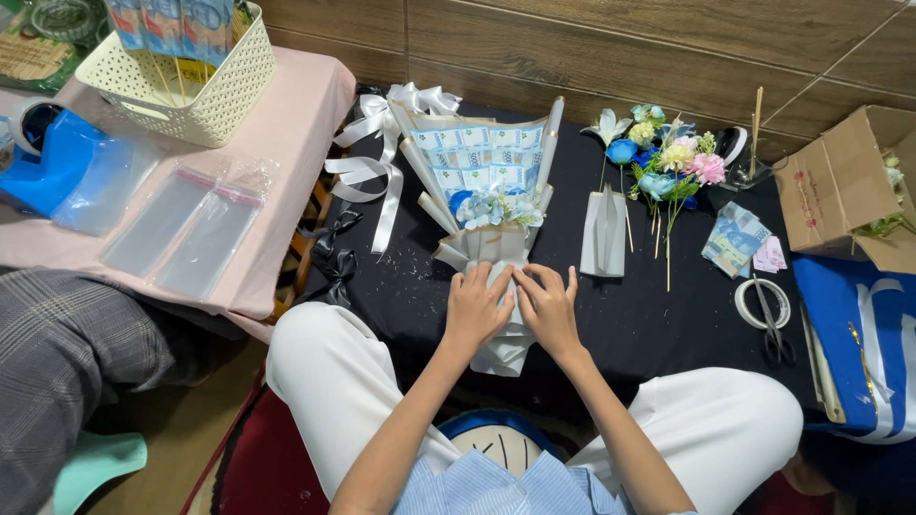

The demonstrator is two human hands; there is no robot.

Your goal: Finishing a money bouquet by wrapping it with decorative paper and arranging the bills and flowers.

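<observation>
A bouquet (489, 205) wrapped in pale paper, with folded banknotes fanned behind small blue and white flowers, lies on the black cloth (401, 286) in front of the seated person, its stem end pointing to six o'clock. The left hand (474, 307) and the right hand (547, 307) rest side by side on the wrap's narrow neck, fingers loosely spread and pressing the paper; neither is closed around it. At ten o'clock from the bouquet trails a white ribbon bow (382, 143). At three o'clock lie loose artificial flowers (668, 162), and beyond them scissors (773, 329) across a tape roll (746, 303). At nine o'clock, clear plastic sleeves (181, 229) lie on a pink table (296, 124).
</observation>
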